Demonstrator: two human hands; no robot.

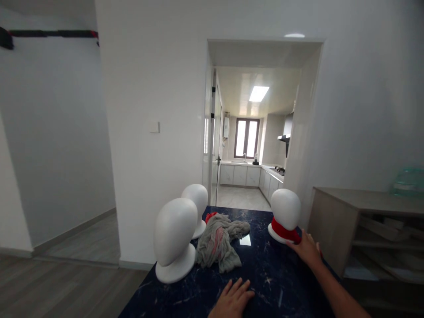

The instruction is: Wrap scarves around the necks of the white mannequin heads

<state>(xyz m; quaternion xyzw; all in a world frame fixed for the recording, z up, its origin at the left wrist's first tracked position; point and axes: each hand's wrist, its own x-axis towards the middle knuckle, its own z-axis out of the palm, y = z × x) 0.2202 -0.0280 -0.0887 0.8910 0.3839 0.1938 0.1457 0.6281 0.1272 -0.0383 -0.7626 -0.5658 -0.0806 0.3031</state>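
Three white foam mannequin heads stand on a dark blue marbled table [285,282]. The right head [285,208] wears a red scarf [281,230] around its neck, and my right hand [307,248] touches that scarf at the base. My left hand [233,298] lies flat on the table near the front edge, fingers apart, holding nothing. A large head [175,236] stands at the left front, with a smaller one [196,201] behind it. A crumpled grey cloth with pink marks [220,240] lies between the heads, with a bit of red fabric [210,216] at its far end.
A grey shelf unit [364,207] stands to the right of the table, with a blurred green thing [409,181] on top. Behind the table a doorway opens into a kitchen [251,176]. A white wall and wood floor [66,282] lie to the left.
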